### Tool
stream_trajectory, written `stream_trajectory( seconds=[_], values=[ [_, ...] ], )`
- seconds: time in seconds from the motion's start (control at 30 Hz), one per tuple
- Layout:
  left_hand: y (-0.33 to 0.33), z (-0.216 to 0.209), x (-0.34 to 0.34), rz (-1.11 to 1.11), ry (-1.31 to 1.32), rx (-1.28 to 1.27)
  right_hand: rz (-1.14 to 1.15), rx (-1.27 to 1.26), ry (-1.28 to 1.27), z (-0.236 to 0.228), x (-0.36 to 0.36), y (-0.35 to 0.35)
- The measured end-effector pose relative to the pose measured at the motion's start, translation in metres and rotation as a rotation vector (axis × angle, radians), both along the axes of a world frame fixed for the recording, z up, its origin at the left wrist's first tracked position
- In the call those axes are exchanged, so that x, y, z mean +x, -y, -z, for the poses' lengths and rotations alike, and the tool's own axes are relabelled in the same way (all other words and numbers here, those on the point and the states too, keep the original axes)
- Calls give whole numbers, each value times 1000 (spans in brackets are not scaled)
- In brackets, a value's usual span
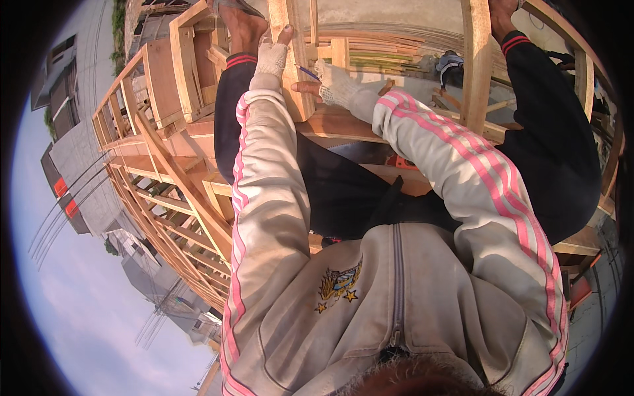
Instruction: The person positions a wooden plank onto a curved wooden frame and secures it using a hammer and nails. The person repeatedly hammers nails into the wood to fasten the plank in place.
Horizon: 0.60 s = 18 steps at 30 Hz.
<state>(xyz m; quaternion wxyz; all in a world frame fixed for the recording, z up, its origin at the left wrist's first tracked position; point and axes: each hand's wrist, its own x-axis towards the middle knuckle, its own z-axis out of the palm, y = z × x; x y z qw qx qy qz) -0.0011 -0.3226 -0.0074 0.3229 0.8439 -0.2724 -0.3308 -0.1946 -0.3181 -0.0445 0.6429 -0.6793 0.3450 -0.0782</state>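
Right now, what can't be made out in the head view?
All in the head view:
- Wooden board: upper end, cut off by the top edge.
- Blue pen-like stick in the right hand: tip too small to tell if it touches the board.
- Background person: hands, too small.

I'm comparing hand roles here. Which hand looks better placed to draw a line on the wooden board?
Probably the right hand: it holds a slim dark pen-like tool, tip toward the wooden board. The left hand is at the board's left edge.
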Motion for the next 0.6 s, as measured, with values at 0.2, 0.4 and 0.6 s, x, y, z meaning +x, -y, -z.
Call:
stream_trajectory(
  seconds=[0.2,0.4,0.6],
  values=[
    [4,-6,1,107,-19,10,-59,352,-22,-13,3,16],
    [-4,-41,-13,-23,-83,-143,-3,463,85,-31,9,12],
    [-3,-38,1,-39,-34,-7,-51,403,71,-33,14,24]
  ],
)
